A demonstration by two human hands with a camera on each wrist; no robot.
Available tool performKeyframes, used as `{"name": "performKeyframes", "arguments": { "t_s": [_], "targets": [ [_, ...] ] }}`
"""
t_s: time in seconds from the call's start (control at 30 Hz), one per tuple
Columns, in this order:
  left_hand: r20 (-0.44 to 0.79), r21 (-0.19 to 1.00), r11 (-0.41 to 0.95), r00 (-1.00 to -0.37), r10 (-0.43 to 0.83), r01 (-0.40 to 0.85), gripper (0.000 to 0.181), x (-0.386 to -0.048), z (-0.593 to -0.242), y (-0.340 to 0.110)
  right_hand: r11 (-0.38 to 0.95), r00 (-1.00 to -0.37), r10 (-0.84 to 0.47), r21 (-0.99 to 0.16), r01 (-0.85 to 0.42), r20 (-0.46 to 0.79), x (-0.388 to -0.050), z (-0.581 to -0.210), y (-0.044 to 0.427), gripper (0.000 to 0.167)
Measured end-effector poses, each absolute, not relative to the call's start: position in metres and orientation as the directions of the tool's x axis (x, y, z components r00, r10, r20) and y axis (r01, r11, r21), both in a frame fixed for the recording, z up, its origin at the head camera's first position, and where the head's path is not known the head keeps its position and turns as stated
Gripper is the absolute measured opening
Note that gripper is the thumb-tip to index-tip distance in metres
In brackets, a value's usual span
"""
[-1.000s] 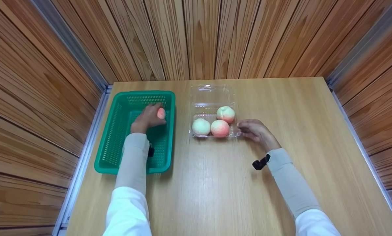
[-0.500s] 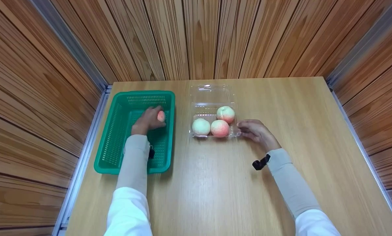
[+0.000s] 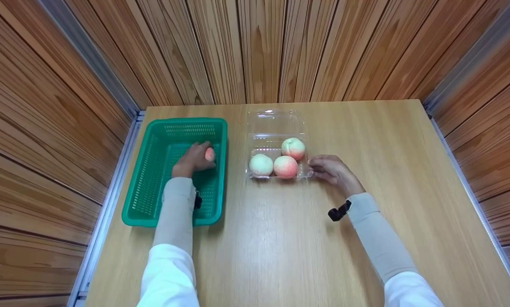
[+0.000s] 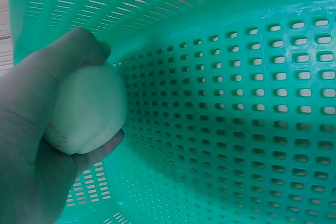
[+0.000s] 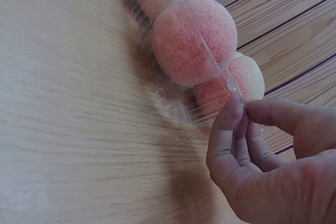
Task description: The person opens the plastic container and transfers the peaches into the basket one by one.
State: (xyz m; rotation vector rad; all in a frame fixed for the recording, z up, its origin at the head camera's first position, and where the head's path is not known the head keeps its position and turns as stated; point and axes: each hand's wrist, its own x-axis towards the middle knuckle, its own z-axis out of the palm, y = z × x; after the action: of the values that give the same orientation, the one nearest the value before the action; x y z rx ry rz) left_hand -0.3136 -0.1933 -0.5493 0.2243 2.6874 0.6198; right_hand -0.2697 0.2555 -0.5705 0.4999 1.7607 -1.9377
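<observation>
Head view: at nine o'clock on the bench (image 3: 263, 238), green basket (image 3: 186, 120) with left hand (image 3: 191, 159) inside, gripping a held peach (image 3: 210, 154); near the centre, clear container (image 3: 265, 151), lid (image 3: 276, 123) laid open at twelve; within it, pale peach (image 3: 261, 165) at seven o'clock, redder peach (image 3: 286, 167) at five, third peach (image 3: 293, 148) at one; right hand (image 3: 331, 171) at its four o'clock edge. Left wrist view: left fingers (image 4: 79, 45) curled round the held peach at nine o'clock; impossible to tell whether touching the basket's floor. Right wrist view: right fingers (image 5: 278, 113) at four o'clock, pinching the container's edge. Seemingly done: three peaches in the container; seemingly left: held peach not yet out of the basket, no peach at the container's eleven o'clock, lid not closed.
</observation>
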Motion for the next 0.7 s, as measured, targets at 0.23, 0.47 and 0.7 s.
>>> {"name": "performKeyframes", "arguments": {
  "t_s": [0.23, 0.47, 0.7],
  "targets": [
    [-0.306, 0.444, 0.891, -0.919, 0.249, 0.094, 0.057, -0.3113, -0.5532, -0.1928, -0.075, -0.826, -0.109, -0.824, 0.562, -0.553, -0.2698, -0.5717, 0.2545, 0.002],
    [-0.346, 0.428, 0.902, -0.91, 0.227, 0.063, 0.059, -0.313, -0.5583, -0.192, -0.052, -0.82, -0.112, -0.821, 0.569, -0.562, -0.2698, -0.5713, 0.2549, 0.003],
    [-0.339, 0.435, 0.899, -0.914, 0.221, 0.056, 0.056, -0.3125, -0.5599, -0.191, -0.044, -0.817, -0.104, -0.818, 0.573, -0.567, -0.2696, -0.57, 0.2555, 0.006]
  ]
}}
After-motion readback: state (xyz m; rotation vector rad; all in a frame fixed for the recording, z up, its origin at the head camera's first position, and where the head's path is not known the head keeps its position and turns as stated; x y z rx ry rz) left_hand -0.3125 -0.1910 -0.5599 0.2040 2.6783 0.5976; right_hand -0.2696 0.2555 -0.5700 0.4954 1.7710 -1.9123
